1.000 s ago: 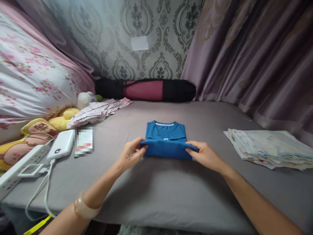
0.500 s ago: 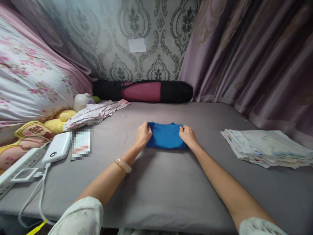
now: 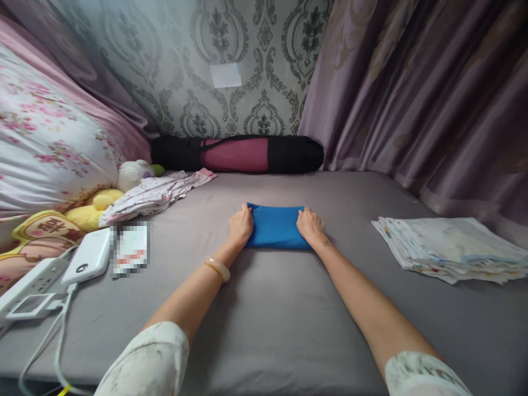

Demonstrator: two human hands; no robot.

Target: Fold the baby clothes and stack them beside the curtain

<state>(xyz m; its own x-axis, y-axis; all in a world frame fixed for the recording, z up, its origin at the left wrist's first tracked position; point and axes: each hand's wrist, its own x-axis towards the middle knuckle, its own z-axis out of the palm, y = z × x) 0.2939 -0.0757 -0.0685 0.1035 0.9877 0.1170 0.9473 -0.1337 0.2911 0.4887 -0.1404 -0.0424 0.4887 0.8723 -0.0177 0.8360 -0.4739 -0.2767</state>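
Note:
A folded blue cloth [image 3: 277,227] lies in the middle of the grey sheet [image 3: 264,313]. My left hand [image 3: 241,224] is closed on its upper left corner, and a pale bangle circles that wrist. The upper right corner is pinched in my right hand [image 3: 310,225]. Between the two hands the cloth's top edge runs fairly straight. Both thumbs are partly hidden.
At the right is a stack of folded pale cloths [image 3: 449,247]. A black and maroon roll bag [image 3: 235,154] lies along the wall. On the left are a crumpled floral garment [image 3: 152,195], plush toys, a white power bank [image 3: 87,256] and a power strip [image 3: 37,283] with cables.
The cloth's top edge has become straighter and smoother, with the small bumps behind it gone. Both hands still grip its corners, the right one turned slightly. The view has shifted a little.

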